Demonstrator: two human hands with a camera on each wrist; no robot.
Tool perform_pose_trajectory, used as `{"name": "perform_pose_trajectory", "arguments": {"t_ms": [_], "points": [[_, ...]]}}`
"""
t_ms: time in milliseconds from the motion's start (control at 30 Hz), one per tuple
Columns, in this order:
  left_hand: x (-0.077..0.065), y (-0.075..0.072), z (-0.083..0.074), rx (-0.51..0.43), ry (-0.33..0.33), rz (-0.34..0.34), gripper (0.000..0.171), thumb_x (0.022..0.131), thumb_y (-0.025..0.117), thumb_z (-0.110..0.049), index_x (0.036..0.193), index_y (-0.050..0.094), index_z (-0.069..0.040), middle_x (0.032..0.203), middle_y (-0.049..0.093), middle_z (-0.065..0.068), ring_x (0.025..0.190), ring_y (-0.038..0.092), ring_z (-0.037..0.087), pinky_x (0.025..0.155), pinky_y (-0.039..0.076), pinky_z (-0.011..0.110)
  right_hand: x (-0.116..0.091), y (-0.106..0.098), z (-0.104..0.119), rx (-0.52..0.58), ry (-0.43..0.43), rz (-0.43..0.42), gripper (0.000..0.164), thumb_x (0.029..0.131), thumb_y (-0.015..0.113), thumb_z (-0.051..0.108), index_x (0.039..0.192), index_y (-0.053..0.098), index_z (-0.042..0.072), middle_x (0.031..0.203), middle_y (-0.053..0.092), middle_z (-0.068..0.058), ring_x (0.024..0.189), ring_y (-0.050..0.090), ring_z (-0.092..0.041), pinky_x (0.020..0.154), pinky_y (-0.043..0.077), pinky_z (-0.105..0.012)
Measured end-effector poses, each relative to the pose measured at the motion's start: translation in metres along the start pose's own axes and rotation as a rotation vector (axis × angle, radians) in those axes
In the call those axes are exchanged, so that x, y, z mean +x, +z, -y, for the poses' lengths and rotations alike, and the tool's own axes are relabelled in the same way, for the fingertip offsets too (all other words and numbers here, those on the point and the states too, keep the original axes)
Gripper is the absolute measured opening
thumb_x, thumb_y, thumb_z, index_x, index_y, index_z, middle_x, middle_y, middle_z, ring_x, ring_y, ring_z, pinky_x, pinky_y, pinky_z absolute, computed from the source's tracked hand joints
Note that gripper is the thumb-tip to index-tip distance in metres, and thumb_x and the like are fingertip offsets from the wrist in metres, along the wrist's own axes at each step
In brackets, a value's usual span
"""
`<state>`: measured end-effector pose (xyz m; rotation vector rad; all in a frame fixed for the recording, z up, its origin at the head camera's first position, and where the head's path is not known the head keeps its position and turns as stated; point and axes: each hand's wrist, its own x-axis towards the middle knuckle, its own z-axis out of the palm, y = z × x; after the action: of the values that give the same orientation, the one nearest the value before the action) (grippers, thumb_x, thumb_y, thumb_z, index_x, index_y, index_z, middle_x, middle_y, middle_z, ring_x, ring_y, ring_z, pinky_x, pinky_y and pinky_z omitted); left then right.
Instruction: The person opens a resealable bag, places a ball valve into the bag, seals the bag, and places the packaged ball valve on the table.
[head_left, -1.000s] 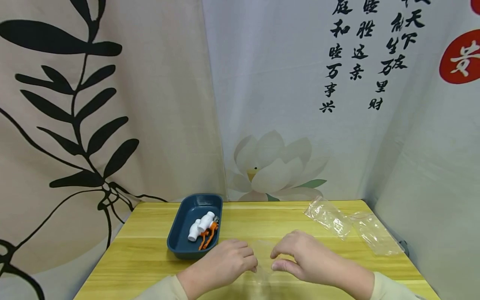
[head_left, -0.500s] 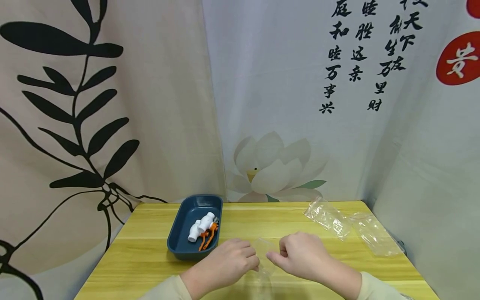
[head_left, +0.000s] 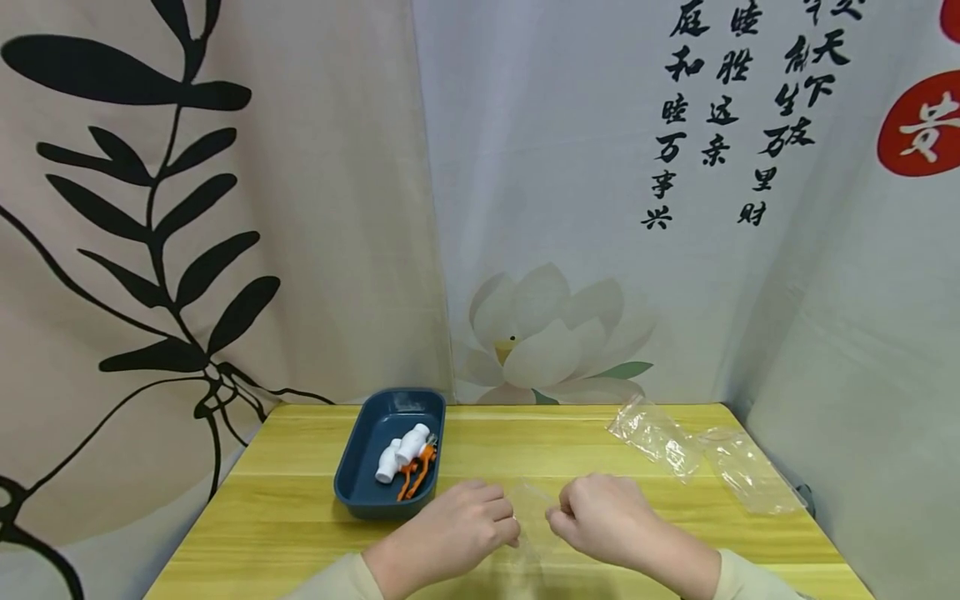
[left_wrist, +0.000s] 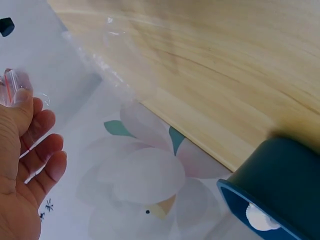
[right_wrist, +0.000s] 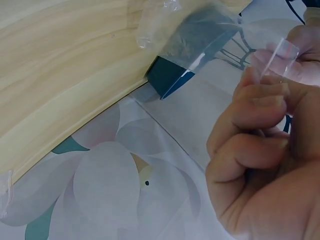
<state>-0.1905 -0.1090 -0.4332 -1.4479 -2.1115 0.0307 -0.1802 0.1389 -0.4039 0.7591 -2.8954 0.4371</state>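
Note:
A clear zip-lock bag (head_left: 531,512) with a thin red line along its seal hangs between the two hands, above the near part of the table. My left hand (head_left: 459,525) pinches its edge between thumb and fingers; the left wrist view shows the seal strip (left_wrist: 14,86) at the thumb. Opposite, my right hand (head_left: 611,521) has its fingers curled and pinches the other side of the bag's mouth, as the right wrist view (right_wrist: 282,57) of the seal shows. No contents can be made out in the bag.
Left of the hands stands a dark blue tray (head_left: 347,479) with white pipe fittings (head_left: 401,452) and orange-handled pieces (head_left: 417,472) in it. Two crumpled clear bags (head_left: 658,437) lie at the table's back right. A printed curtain (head_left: 337,208) hangs behind the wooden table (head_left: 300,550).
A second ago my right thumb and fingers were spread apart near the bag; they have since curled and gripped its edge. My left hand has barely moved.

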Motion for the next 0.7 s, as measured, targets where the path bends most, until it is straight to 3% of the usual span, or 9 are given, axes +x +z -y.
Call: {"name": "perform_pose_trajectory", "arguments": {"t_ms": [333, 533, 700], "points": [[0.0005, 0.0045, -0.0031, -0.016, -0.025, -0.035, 0.009, 0.090, 0.084, -0.033, 0.088, 0.078, -0.027, 0.082, 0.070, -0.019, 0.077, 0.059, -0.001, 0.066, 0.033, 0.011, -0.0027, 0.0004, -0.0007, 0.052, 0.019, 0.033, 0.056, 0.094, 0.063, 0.019, 0.052, 0.027, 0.029, 0.047, 0.018, 0.020, 0.048, 0.014, 0.001, 0.046, 0.011, -0.018], [0.0026, 0.0051, -0.0053, -0.022, -0.043, -0.067, 0.009, 0.097, 0.079, -0.033, 0.092, 0.077, -0.027, 0.088, 0.072, -0.019, 0.082, 0.063, -0.001, 0.069, 0.042, 0.012, -0.0024, -0.0045, -0.0015, 0.048, 0.022, -0.010, 0.055, 0.090, 0.063, 0.017, 0.053, 0.025, 0.029, 0.047, 0.016, 0.021, 0.048, 0.010, 0.003, 0.045, 0.009, -0.016], [0.0029, 0.0054, -0.0049, -0.026, -0.058, -0.158, 0.006, 0.092, 0.084, -0.029, 0.092, 0.078, -0.026, 0.090, 0.073, -0.018, 0.083, 0.063, -0.001, 0.072, 0.047, 0.012, -0.0024, -0.0083, -0.0030, 0.147, 0.072, 0.014, 0.056, 0.094, 0.065, 0.022, 0.052, 0.028, 0.028, 0.046, 0.019, 0.021, 0.046, 0.012, 0.002, 0.046, 0.011, -0.017]]}}
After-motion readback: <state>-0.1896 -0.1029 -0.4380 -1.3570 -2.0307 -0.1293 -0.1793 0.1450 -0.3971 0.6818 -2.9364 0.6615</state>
